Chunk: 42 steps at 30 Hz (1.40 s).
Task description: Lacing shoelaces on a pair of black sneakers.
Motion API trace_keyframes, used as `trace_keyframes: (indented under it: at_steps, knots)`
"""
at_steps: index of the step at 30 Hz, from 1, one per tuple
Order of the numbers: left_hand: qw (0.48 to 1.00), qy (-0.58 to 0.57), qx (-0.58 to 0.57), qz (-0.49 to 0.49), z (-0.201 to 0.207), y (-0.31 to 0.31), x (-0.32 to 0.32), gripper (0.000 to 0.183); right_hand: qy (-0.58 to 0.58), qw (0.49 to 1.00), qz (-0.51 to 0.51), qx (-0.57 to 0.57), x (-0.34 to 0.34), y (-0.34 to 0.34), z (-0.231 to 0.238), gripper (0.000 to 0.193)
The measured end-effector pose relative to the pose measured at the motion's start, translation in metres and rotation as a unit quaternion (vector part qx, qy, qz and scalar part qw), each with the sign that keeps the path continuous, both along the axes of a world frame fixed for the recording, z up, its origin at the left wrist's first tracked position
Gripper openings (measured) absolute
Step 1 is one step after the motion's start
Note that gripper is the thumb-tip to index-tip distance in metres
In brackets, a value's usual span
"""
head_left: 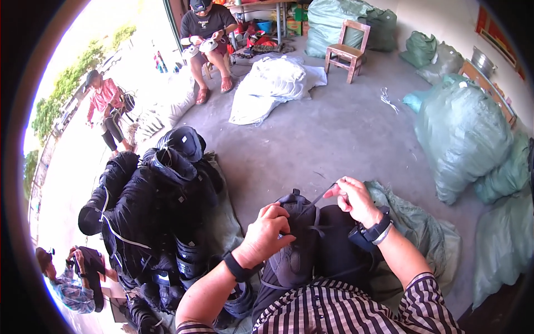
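Observation:
On my lap lies a dark shoe upper [291, 261] with a patterned lower part and a loop at its top. My right hand [356, 201] is raised above it, thumb and fingers pinching a thin dark lace [324, 193] that stretches taut down to the shoe upper. Beside the shoe's left edge is my left hand [263, 234], fingers curled inward and closed. What it holds, if anything, is hidden behind the fingers. Dark bands circle both my wrists.
Stacks of black shoe uppers [142, 200] tied with white cord stand at my left. Green sacks [461, 139] line the right wall. A wooden chair [347, 50] and a white sack [272, 83] are ahead. Co-workers sit far left, one [206, 33] handling pale pieces.

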<state>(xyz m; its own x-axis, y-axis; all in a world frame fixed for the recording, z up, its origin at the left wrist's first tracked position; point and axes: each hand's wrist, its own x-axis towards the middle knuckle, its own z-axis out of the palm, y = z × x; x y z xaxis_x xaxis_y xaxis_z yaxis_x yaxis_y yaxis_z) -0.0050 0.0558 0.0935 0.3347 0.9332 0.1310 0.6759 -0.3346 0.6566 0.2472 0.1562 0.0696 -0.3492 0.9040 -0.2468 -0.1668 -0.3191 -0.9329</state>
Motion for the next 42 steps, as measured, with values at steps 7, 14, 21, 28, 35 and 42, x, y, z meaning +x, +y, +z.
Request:
trace_keyframes:
  at_steps: [7,14,21,28,35,42]
  knots:
    - [0.99,0.098,0.031,-0.093,0.012,-0.002,-0.02,0.019,0.258,0.919,-0.253,-0.157,0.102,0.044,-0.046,0.014]
    - [0.99,0.089,0.02,-0.107,0.031,0.001,-0.018,0.013,0.463,0.858,-0.201,-0.092,0.216,0.047,0.03,0.012]
    - [0.983,-0.135,-0.033,-0.123,0.036,0.04,0.033,0.032,0.505,0.849,0.14,0.07,0.074,-0.049,0.185,0.023]
    - [0.845,-0.348,-0.314,-0.258,0.056,0.023,0.049,0.046,0.41,0.883,0.09,0.211,0.069,-0.07,0.185,0.027]
    - [0.828,-0.458,-0.317,0.056,0.05,0.017,0.016,0.018,0.291,0.881,0.019,0.373,0.088,-0.075,0.163,0.023]
    - [0.676,-0.701,-0.14,0.178,-0.004,0.005,-0.072,0.025,0.234,0.858,-0.445,0.105,0.184,-0.019,0.059,0.018]
